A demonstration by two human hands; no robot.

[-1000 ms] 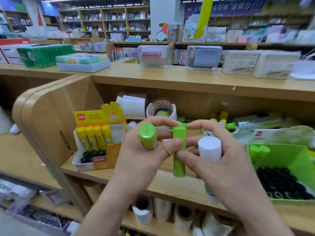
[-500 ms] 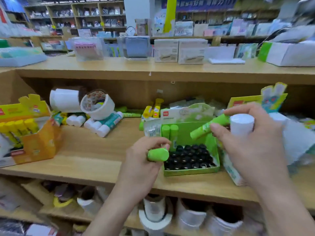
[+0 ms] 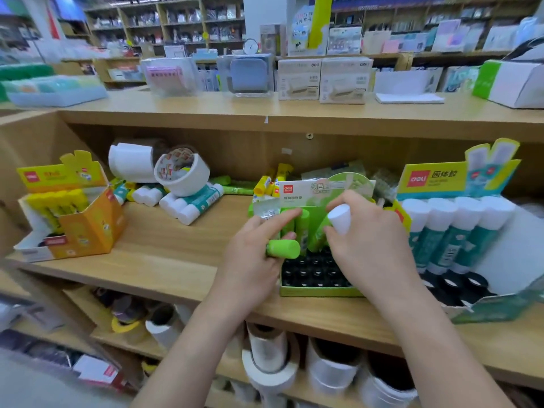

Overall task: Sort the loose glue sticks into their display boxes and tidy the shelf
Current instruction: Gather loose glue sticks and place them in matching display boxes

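Holding glue sticks (image 3: 284, 249) over green box (image 3: 321, 290) rim

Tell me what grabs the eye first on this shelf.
Over the green display box at mid-shelf, the left hand grips a green glue stick and the right hand a white-capped stick. A yellow box stands far left, teal sticks far right.

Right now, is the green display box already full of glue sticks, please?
No, the green display box shows rows of empty black slots in front of a few sticks.
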